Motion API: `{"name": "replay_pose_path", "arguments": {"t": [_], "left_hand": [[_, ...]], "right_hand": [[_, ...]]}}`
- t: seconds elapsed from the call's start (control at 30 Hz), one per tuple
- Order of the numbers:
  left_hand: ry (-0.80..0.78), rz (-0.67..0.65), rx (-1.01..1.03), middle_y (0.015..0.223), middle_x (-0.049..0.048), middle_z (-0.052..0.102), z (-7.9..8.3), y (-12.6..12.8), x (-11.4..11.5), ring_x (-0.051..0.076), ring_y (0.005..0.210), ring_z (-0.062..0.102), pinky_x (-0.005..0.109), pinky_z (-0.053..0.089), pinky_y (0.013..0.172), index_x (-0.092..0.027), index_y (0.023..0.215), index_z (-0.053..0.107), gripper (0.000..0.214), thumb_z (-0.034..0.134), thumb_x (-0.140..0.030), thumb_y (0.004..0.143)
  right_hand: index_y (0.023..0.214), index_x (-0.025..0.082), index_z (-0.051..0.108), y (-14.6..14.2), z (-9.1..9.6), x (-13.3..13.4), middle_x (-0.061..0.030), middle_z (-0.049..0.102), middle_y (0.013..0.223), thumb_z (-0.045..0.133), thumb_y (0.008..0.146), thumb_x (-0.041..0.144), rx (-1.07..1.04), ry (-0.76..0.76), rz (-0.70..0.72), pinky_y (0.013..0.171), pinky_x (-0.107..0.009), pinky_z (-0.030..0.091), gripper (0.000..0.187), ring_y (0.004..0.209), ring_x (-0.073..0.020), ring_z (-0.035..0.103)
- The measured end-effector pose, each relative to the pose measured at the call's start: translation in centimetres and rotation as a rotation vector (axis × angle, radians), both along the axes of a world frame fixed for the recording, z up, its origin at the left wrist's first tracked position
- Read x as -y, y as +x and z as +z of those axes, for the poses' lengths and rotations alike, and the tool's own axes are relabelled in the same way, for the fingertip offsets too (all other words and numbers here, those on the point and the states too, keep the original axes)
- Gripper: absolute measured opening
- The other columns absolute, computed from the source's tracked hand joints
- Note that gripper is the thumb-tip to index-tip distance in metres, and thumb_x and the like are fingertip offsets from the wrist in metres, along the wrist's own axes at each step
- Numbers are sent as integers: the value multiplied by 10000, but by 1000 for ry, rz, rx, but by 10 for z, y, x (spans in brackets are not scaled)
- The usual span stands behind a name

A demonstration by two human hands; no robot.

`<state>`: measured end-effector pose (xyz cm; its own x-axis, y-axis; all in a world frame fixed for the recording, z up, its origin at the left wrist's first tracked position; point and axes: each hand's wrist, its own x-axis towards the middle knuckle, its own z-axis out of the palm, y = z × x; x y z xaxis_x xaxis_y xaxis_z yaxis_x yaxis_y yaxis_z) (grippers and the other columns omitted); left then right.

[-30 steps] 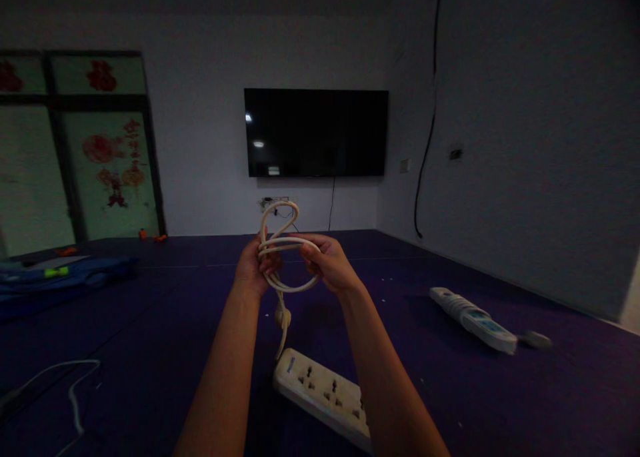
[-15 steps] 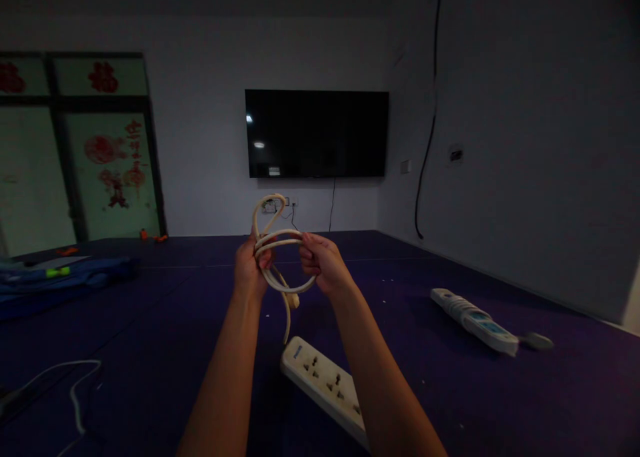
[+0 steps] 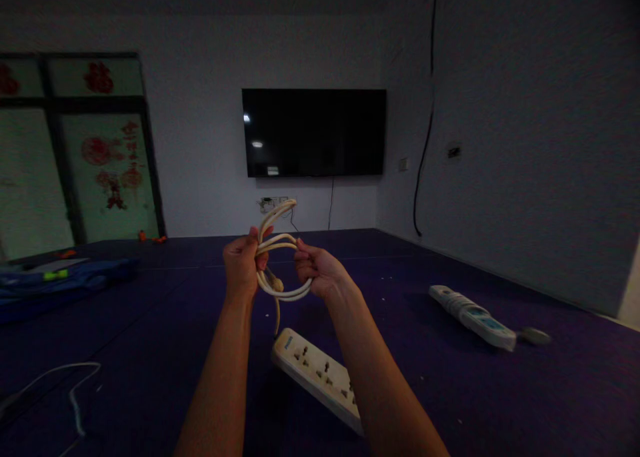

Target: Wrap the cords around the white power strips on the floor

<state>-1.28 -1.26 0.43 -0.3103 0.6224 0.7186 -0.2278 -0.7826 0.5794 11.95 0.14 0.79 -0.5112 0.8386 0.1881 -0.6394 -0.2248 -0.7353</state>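
Both my hands hold a coiled cream power cord up in front of me. My left hand is closed around the left side of the loops. The fingers of my right hand pinch the right side of the coil. The cord's plug hangs inside the loops. A short length of cord drops down to a cream power strip, which hangs tilted just below my wrists, partly behind my right forearm.
Dark purple floor all round. A second white power strip with wound cord lies at the right. A loose white cable lies at lower left, a blue bundle at far left. A black TV hangs on the wall.
More cord has been gathered into the coil. The plug has risen up into the loops and the power strip has lifted and swung slightly toward the hands.
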Motion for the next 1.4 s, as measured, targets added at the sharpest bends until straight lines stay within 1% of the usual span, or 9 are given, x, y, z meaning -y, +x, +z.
{"name": "replay_pose_path", "arguments": {"t": [0.33,0.47,0.67,0.83,0.9,1.0,1.13,1.23,1.4], "left_hand": [[-27,-2,-26,310,-77,380,-10,-7,-12,36,283,296,180,176,318,-122,654,687,450,676,-571,626],[-4,-114,63,303,-78,372,-11,-6,-19,43,270,317,176,215,298,-128,593,652,474,677,-601,603],[31,-218,187,312,-82,393,-8,-7,-22,44,282,345,164,260,308,-128,688,678,475,701,-591,583],[28,-167,95,318,-66,416,-10,-17,-23,51,291,364,169,273,313,-133,643,662,469,682,-600,601],[12,-124,32,322,-56,421,-11,-23,-22,50,293,365,171,267,311,-136,545,616,481,672,-610,605],[-13,-90,-49,340,-46,435,-10,-26,-16,44,302,362,172,248,311,-141,463,560,502,669,-610,605],[-24,-89,-181,368,-40,463,-3,-21,-5,41,326,361,172,235,326,-137,466,573,479,709,-585,567],[-19,-80,-223,385,-32,480,0,-15,0,45,339,372,176,239,336,-137,467,578,499,685,-612,578],[-22,-108,-187,400,-39,475,2,-6,0,51,351,381,175,252,341,-144,536,619,484,635,-616,642]], "right_hand": [[800,121,462,7,9,4,11,536,634,238,974,171,-213,-313,92,382,-40,427,288,389,-2,469],[1013,117,503,8,15,12,-100,621,968,270,944,137,-380,-232,84,584,-174,558,244,711,-90,646],[1209,217,425,-3,23,30,-124,473,1306,211,832,-28,-548,-117,-28,711,-264,564,498,1117,-166,559],[1202,240,451,-13,17,32,-88,607,1137,431,848,117,-510,116,-138,773,-344,552,376,1021,-181,615],[1217,258,445,-16,12,31,-55,668,1001,579,776,147,-426,260,-199,801,-342,534,474,943,-177,645],[1149,246,509,-20,7,29,-15,694,868,713,658,183,-272,381,-324,665,-256,543,536,745,-144,667],[783,156,626,-17,5,25,38,619,615,737,615,328,-124,320,-570,298,-118,258,265,343,-13,412],[658,148,600,-12,7,25,88,498,494,753,575,337,-118,275,-619,287,-135,118,257,301,18,228],[620,146,564,-6,9,28,96,442,477,769,538,311,-149,159,-677,292,-156,97,276,310,13,200]]}}
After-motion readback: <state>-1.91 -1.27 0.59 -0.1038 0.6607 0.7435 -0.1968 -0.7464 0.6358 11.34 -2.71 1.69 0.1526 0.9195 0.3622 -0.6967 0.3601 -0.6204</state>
